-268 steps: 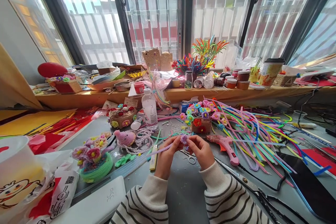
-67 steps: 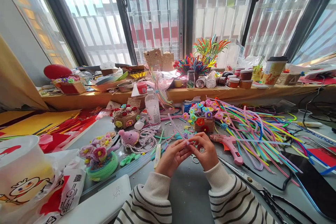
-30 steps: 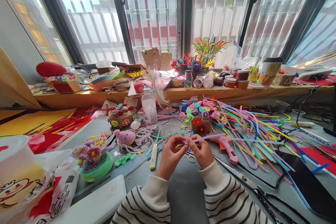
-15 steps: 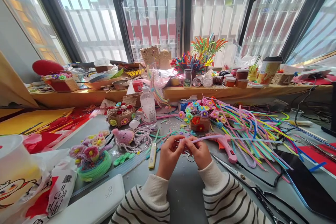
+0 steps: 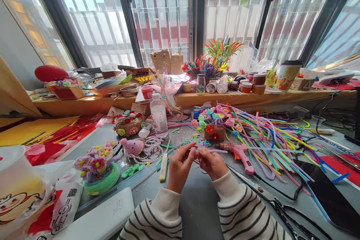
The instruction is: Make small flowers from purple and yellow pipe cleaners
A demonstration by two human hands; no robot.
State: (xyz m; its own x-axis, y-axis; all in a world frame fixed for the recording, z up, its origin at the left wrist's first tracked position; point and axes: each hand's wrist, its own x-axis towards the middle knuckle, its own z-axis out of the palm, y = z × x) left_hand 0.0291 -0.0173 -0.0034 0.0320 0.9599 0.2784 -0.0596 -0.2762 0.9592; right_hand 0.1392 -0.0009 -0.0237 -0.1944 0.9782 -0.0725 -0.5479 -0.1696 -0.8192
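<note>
The grip of your right hand (image 5: 212, 163) pinches a lilac pipe cleaner (image 5: 219, 151) between thumb and fingertips, above the middle of the worktop (image 5: 197, 210), which is smooth and grey. The strip is soft, fuzzy and slender; its free end points right in a gentle arc, tip near the pink plastic glue gun (image 5: 238, 153), and its inner end is mostly hidden by your fingers. Your left hand (image 5: 180, 167) has its thumb and forefinger close to that inner end; you cannot tell from here whether they press on it. Just left of you lies a slim yellow lighter-like stick (image 5: 163, 167), then looped strings of round, glossy beads (image 5: 154, 150) around a pink, cone-shaped knitted piece (image 5: 133, 146). Behind your hands sits a woven box (image 5: 221, 132) topped with fuzzy, bright flowers. To the right spreads a tangle of pipe cleaners (image 5: 270, 146), with long metal-bladed scissors (image 5: 261, 189) nearer you.
</note>
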